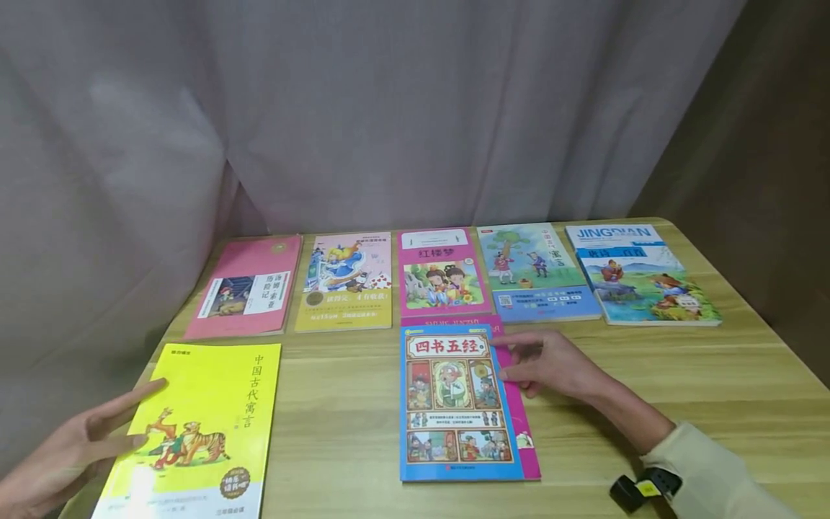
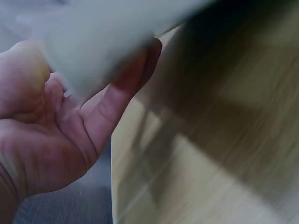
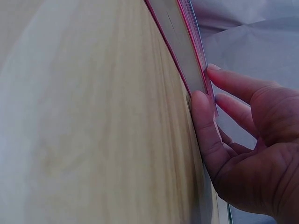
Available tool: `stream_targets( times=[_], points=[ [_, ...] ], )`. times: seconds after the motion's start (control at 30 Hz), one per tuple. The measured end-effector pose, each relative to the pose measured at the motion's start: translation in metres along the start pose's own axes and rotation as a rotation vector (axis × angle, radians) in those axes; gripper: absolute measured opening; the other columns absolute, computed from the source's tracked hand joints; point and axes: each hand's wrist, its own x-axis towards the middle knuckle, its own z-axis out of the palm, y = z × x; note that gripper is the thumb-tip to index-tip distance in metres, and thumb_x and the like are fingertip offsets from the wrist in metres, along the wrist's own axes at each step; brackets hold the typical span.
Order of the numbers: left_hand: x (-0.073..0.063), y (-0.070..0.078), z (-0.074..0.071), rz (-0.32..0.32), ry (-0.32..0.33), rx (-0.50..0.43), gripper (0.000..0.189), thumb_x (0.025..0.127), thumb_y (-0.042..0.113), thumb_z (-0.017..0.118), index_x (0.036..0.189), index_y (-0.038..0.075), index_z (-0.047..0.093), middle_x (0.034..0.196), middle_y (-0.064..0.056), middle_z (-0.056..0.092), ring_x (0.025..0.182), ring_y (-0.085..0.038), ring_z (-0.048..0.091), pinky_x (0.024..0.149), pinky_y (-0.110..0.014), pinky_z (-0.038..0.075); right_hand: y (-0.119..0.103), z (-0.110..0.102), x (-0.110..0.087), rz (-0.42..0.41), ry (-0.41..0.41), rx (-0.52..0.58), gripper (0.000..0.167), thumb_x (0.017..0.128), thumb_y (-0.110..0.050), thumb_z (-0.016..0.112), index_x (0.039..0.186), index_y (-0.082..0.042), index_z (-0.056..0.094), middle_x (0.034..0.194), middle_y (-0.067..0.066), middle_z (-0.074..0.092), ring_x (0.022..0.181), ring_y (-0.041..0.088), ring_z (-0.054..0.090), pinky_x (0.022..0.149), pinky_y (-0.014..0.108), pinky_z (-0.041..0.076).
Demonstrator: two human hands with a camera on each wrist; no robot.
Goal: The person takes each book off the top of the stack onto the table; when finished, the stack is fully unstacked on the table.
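My left hand (image 1: pixel 78 447) grips the left edge of a yellow book (image 1: pixel 194 389) with animals on its cover. In the left wrist view, the blurred book (image 2: pixel 103 42) is raised off the wood, with fingers beneath it. A blue-bordered book (image 1: pixel 457 425) lies on a magenta book (image 1: pixel 521 425), whose right side and top strip stick out. My right hand (image 1: pixel 545 360) pinches the blue-bordered book near its upper right edge. In the right wrist view, one digit of the right hand (image 3: pixel 261 135) lies against the page edges, and other fingertips reach over the cover.
Along the far side of the wooden table (image 1: pixel 344 432) lie a pink book (image 1: pixel 285 259), an Alice-style cover book (image 1: pixel 344 295), a book with two cartoon children (image 1: pixel 441 281), a green-and-blue book (image 1: pixel 538 281) and a JINGDIAN book (image 1: pixel 642 274). A grey curtain (image 1: pixel 389 108) hangs behind.
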Motion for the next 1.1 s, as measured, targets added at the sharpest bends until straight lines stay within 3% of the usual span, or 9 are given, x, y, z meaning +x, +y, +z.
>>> stream_targets(
  times=[0.1,0.2,0.27,0.33,0.4,0.5,0.7,0.97,1.1],
  points=[
    [0.004,-0.007,-0.010,0.028,-0.068,-0.037,0.070,0.112,0.019,0.052,0.159,0.059,0.021,0.161,0.020,0.043,0.117,-0.004,0.068,0.099,-0.037,0.061,0.000,0.000,0.000,-0.001,0.002,-0.001,0.064,0.087,-0.021,0.088,0.144,-0.005,0.064,0.096,0.017,0.066,0.069,0.023,0.068,0.059,0.039,0.063],
    [0.006,-0.008,-0.016,0.019,-0.074,-0.025,0.071,0.112,0.019,0.053,0.157,0.063,0.019,0.145,0.025,0.056,0.115,-0.015,0.072,0.096,-0.039,0.063,0.000,0.000,0.000,0.001,0.004,-0.003,0.063,0.087,-0.021,0.088,0.144,-0.005,0.065,0.096,0.016,0.066,0.069,0.023,0.068,0.059,0.039,0.063],
    [0.008,-0.005,-0.017,-0.003,-0.039,0.033,0.076,0.111,0.022,0.056,0.163,0.053,0.010,0.152,0.004,0.059,0.117,-0.019,0.071,0.098,-0.044,0.062,0.000,0.001,0.000,0.004,0.006,-0.003,0.064,0.087,-0.022,0.088,0.144,-0.005,0.065,0.096,0.016,0.067,0.069,0.023,0.068,0.059,0.039,0.063],
    [0.009,-0.001,-0.017,-0.024,0.006,0.119,0.082,0.109,0.028,0.059,0.169,0.038,0.003,0.167,-0.025,0.037,0.127,-0.032,0.066,0.100,-0.051,0.060,-0.001,0.001,-0.001,0.008,0.007,-0.002,0.064,0.087,-0.021,0.088,0.144,-0.005,0.065,0.097,0.016,0.067,0.069,0.024,0.068,0.059,0.039,0.063],
    [0.010,0.003,-0.015,-0.025,0.036,0.201,0.086,0.108,0.030,0.061,0.170,0.022,0.002,0.170,-0.038,0.006,0.137,-0.042,0.057,0.101,-0.055,0.059,-0.001,0.001,-0.001,0.012,0.009,0.000,0.064,0.087,-0.021,0.088,0.144,-0.005,0.064,0.097,0.016,0.067,0.069,0.024,0.068,0.059,0.039,0.063],
    [0.011,0.006,-0.012,-0.049,0.063,0.214,0.088,0.107,0.031,0.063,0.170,0.014,0.003,0.170,-0.039,0.005,0.134,-0.046,0.058,0.100,-0.055,0.059,-0.002,0.002,-0.001,0.013,0.011,0.001,0.064,0.087,-0.022,0.088,0.145,-0.005,0.064,0.098,0.016,0.066,0.069,0.024,0.068,0.059,0.039,0.063],
    [0.013,0.010,-0.005,-0.103,0.132,0.206,0.098,0.101,0.033,0.073,0.170,0.013,0.006,0.167,-0.040,0.017,0.110,-0.026,0.072,0.094,-0.048,0.063,-0.002,0.002,0.000,0.005,0.003,0.004,0.063,0.088,-0.021,0.087,0.145,-0.004,0.064,0.098,0.016,0.066,0.069,0.023,0.068,0.059,0.038,0.063],
    [0.011,0.015,-0.006,-0.177,0.181,0.427,0.110,0.090,0.054,0.078,0.168,0.006,0.016,0.161,-0.046,0.019,0.131,-0.062,0.049,0.096,-0.067,0.055,-0.002,0.002,0.000,0.014,0.001,-0.004,0.065,0.088,-0.022,0.087,0.146,-0.005,0.063,0.099,0.016,0.066,0.071,0.024,0.067,0.060,0.038,0.063],
    [0.009,0.021,-0.006,-0.208,0.240,0.477,0.113,0.087,0.058,0.079,0.165,0.000,0.021,0.160,-0.044,0.025,0.125,-0.058,0.053,0.092,-0.060,0.059,-0.002,0.001,-0.001,0.015,0.001,-0.005,0.065,0.088,-0.022,0.087,0.146,-0.005,0.063,0.100,0.016,0.066,0.072,0.026,0.067,0.060,0.038,0.063]
  ],
)
